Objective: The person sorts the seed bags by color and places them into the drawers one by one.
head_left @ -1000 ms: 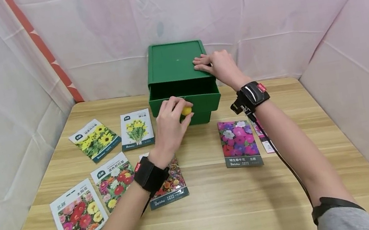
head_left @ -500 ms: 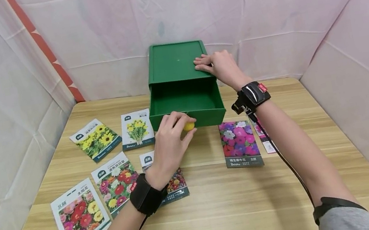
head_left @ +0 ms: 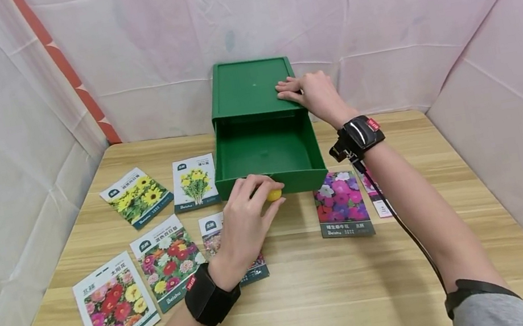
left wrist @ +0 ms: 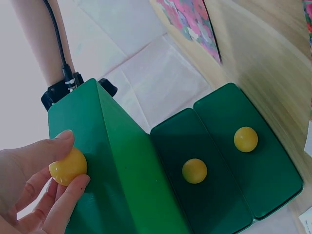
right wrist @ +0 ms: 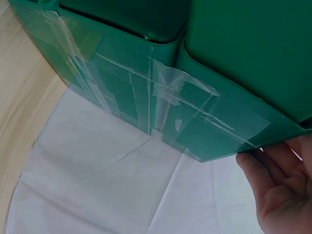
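Left hand [head_left: 245, 217] is pinching the yellow knob [head_left: 274, 195] of the top drawer [head_left: 265, 153], which is standing far out | right hand [head_left: 313, 93] is lying flat, fingers spread, on the green cabinet [head_left: 249, 87] | risk: drawer slipping free and tipping.

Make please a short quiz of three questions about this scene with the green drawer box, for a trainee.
1. True or false: the left hand pinches the yellow knob of the top drawer.
2. Where does the right hand rest?
A. on a seed packet
B. on top of the green box
C. flat on the table
3. Fill in: in the left wrist view, the two lower drawers each carry a yellow ____.

Key
1. True; the fingers close round the knob, and the drawer stands pulled out.
2. B
3. knob
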